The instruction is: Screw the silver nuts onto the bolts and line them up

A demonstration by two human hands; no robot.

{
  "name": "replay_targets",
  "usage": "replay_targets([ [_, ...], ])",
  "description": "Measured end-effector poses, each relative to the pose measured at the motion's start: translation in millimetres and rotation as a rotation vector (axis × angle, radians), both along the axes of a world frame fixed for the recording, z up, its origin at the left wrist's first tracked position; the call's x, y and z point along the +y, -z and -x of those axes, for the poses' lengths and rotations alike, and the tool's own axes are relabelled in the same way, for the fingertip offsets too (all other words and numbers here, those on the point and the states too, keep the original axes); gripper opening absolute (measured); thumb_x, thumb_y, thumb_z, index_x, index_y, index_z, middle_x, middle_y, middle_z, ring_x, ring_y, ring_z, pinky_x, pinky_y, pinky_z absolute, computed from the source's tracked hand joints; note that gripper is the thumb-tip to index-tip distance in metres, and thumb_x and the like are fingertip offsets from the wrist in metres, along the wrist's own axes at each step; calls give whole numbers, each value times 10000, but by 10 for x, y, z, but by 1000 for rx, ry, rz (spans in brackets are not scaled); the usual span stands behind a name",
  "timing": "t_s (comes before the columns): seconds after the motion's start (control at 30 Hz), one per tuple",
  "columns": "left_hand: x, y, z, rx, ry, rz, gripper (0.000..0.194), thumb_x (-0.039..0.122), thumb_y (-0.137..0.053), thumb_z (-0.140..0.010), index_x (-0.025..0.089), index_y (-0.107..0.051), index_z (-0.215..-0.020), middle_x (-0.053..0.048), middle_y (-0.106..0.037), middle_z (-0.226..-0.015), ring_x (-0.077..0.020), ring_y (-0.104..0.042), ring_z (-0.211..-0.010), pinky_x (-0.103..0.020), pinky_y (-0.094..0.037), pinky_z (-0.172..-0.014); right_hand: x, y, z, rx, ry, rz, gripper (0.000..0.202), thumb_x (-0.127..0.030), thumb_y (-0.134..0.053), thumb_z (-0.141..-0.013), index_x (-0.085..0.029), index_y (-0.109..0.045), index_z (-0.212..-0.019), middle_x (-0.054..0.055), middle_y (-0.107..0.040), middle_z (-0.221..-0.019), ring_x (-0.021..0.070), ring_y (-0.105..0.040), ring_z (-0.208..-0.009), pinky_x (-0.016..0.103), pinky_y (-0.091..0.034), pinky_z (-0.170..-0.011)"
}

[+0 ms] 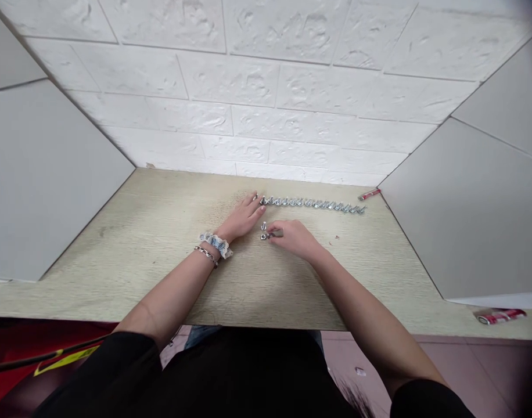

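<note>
My left hand (244, 217) lies on the tabletop with its fingers stretched out. Its fingertips reach the left end of a long row of silver bolts (308, 202) standing side by side. A single bolt (263, 226) stands apart, in front of the row and between my two hands. My right hand (292, 237) is closed in a pinch just right of it. At its fingertips shows a small silver fastener (263, 237), nut-like from this side; the fingers hide the rest.
The pale wooden table (161, 261) runs to a white brick-patterned wall (248, 116). Grey panels stand left (52, 174) and right (475, 220). One red battery-like cylinder (369, 194) lies beyond the row's right end, another (502, 316) at the table's front right edge.
</note>
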State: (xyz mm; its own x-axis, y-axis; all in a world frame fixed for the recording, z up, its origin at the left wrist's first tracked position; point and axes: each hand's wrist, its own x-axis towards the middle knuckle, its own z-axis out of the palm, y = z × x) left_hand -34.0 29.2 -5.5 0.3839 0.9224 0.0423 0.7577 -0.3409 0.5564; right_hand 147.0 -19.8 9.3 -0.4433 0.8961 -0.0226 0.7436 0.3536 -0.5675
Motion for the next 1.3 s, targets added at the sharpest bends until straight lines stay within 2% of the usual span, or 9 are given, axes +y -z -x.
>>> replay_targets([
  [0.23,20,4,-13,-18,-39,4,646,559,-168,-921,199,-360,-1421,-80,-215,-1547,-249,-174,-1427,-453,-139,-1154,-10,-19,29,-49,6,-18,223,-235,-612,-785,-231,-673,-1000,20,-707,-1028,198,-634,-959,308,-459,-830],
  [0.43,54,46,-11,-50,-19,-10,598,526,-216,-929,199,-387,-1399,-103,-249,-1533,-265,-180,-1422,-499,-129,-1140,12,33,24,-25,-10,-73,187,-237,-611,-790,-216,-681,-962,34,-702,-1020,200,-619,-970,314,-449,-850],
  [0.63,76,72,-5,-103,0,-111,515,473,-282,-925,152,-550,-1226,-136,-431,-1374,-248,-337,-1331,-435,-242,-1122,-5,27,20,11,7,-79,180,-234,-604,-797,-204,-684,-955,43,-699,-1014,190,-616,-956,316,-445,-854],
  [0.77,79,87,8,-129,-103,-159,407,382,-463,-864,114,-592,-1142,-152,-451,-1314,-264,-412,-1258,-424,-297,-1103,-8,22,26,97,79,-72,174,-295,-558,-829,-208,-683,-912,30,-696,-967,168,-613,-886,303,-456,-801],
  [0.87,37,60,14,-165,-178,-207,358,256,-511,-829,103,-596,-1141,-150,-478,-1280,-256,-450,-1224,-416,-325,-1095,18,41,17,183,156,-135,174,-257,-516,-835,-199,-675,-878,32,-689,-934,159,-607,-880,302,-456,-811],
  [1.0,-106,-66,-13,-262,-146,-313,340,233,-542,-815,118,-619,-1126,-135,-500,-1263,-235,-496,-1175,-392,-384,-1062,42,40,0,329,284,-188,200,-245,-506,-817,-197,-658,-939,44,-675,-1006,150,-606,-845,302,-471,-803],
  [1.07,-185,-139,-44,-352,-105,-317,308,224,-522,-830,155,-638,-1108,-109,-528,-1240,-206,-532,-1121,-362,-461,-982,45,30,0,428,337,-144,230,-282,-504,-823,-198,-641,-987,47,-671,-1024,146,-605,-818,298,-481,-778],
  [1.17,-266,-204,-102,-495,-39,-229,263,215,-508,-842,163,-679,-1035,-93,-585,-1158,-174,-579,-1037,-300,-521,-857,60,36,16,630,382,10,293,-366,-510,-824,-190,-614,-1034,39,-673,-947,129,-603,-748,287,-492,-730],
  [1.3,-305,-196,-163,-615,-15,-120,211,233,-534,-839,158,-712,-926,-85,-631,-1083,-158,-611,-962,-290,-522,-832,86,75,60,876,374,257,375,-511,-591,-752,-179,-622,-924,14,-659,-791,99,-586,-627,268,-499,-674],
])
